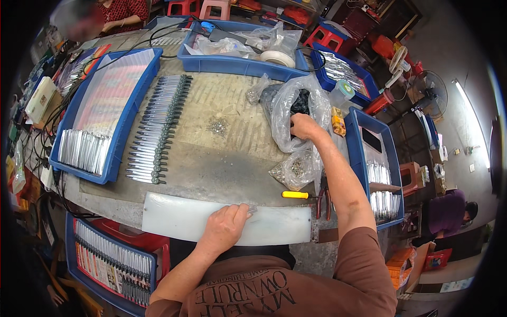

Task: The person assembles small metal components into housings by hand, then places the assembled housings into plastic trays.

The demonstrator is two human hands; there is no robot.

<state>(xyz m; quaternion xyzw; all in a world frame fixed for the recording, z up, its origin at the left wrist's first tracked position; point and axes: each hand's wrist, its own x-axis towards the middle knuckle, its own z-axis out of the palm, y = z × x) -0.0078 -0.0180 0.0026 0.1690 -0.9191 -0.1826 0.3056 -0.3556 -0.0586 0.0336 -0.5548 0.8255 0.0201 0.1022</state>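
My left hand (227, 224) rests on a long pale board (177, 216) at the table's near edge. Its fingers are closed on several small silvery pieces (252, 210) that stick out past the fingertips. My right hand (305, 127) reaches into a clear plastic bag (282, 124) with a black bag (301, 103) inside it. Those fingers are curled, their tips hidden by the bag. Just nearer lies a clear bag of small metal parts (297, 170). Left of centre, slim pen-like pieces with dark ends (158, 129) lie side by side in a long row.
A small heap of metal bits (217, 126) lies mid-table. A yellow handle (294, 195) and red-handled pliers (324, 203) lie near the board. Blue trays flank the table (108, 171) (393, 174); another blue tray (227, 64) stands behind. A co-worker (129, 10) sits at the far left.
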